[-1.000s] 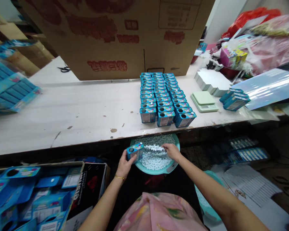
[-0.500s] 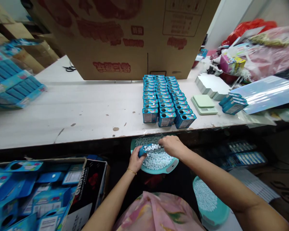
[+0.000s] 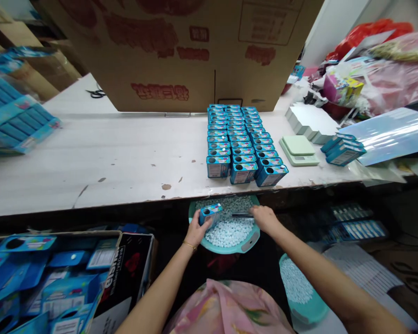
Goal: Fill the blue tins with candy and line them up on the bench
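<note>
My left hand (image 3: 195,233) grips a small blue box (image 3: 210,211) with a round hole in its top. The box stands nearly upright over the left side of a turquoise basin (image 3: 226,250). White balls (image 3: 226,235) fill the basin. My right hand (image 3: 264,218) is closed round a dark scoop (image 3: 241,215), held level over the balls to the right of the box. Motion blurs its shape a little. On the table just beyond, several rows of like blue boxes (image 3: 244,172) stand with their holes upward, and a few loose balls lie on them.
A large cardboard box (image 3: 181,55) stands at the back of the white table (image 3: 132,153). Right of the rows sits a pale green scale (image 3: 299,150). An open carton (image 3: 125,273) of blue boxes is at lower left, a second turquoise tub (image 3: 311,311) at lower right.
The blue box in my left hand has gone from tilted, with balls at its opening, to nearly upright. My right hand has drawn away to the right with the scoop.
</note>
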{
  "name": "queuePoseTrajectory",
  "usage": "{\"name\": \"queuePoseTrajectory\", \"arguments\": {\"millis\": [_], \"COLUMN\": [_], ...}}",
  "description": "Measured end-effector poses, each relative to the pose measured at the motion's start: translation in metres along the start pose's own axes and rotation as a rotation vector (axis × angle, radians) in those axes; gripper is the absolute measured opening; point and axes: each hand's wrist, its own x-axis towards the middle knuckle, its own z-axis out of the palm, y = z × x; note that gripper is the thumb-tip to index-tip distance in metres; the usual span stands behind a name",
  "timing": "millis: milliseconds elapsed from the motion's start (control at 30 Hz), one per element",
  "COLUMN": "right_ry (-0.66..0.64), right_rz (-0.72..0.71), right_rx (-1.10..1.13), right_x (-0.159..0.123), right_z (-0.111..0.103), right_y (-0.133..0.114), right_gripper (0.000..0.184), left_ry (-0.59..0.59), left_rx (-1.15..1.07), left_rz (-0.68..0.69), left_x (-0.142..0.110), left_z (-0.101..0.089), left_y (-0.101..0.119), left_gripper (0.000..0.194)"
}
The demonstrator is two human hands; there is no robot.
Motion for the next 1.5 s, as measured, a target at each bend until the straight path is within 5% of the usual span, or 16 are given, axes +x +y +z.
{"name": "queuePoseTrajectory", "arguments": {"millis": [200,300,433,633,867,1167,1267,1500], "right_ry": [-0.004,0.005,0.005,0.047,0.145,0.083,0.088,0.064], "right_rz": [0.095,0.122,0.094,-0.002,-0.075,-0.178,-0.228,-0.225], "right_rx": [0.175,0.275,0.405,0.532,0.272,0.791,0.674,-0.03], "right_x": [0.033,0.04,0.041,0.019,-0.003,0.018,0.011,-0.016], "right_z": [0.074,0.084,0.084,0.045,-0.024,-0.012,-0.026,-0.082], "right_y": [-0.041,-0.048,-0.035,-0.009,-0.004,0.005,-0.006,-0.059], "right_gripper": [0.033,0.033,0.029,0.025,0.029,0.024,0.025,0.027], "left_ry": [0.008,-0.01,-0.032,0.03,0.076,0.1,0.085,0.073], "left_rx": [-0.233,-0.326,-0.393,0.078,0.226,0.16,0.186,0.329], "left_rz": [-0.169,-0.175,-0.127,0.084,0.204,0.211,0.215,0.331], "left_x": [0.005,-0.001,-0.01,-0.015,-0.012,-0.015,-0.016,-0.013], "left_z": [0.026,0.029,0.008,-0.033,-0.019,-0.03,-0.026,-0.007], "left_y": [-0.003,0.001,0.012,0.02,0.02,0.027,0.026,0.022], "left_gripper": [0.047,0.048,0.047,0.043,0.039,0.039,0.038,0.033]}}
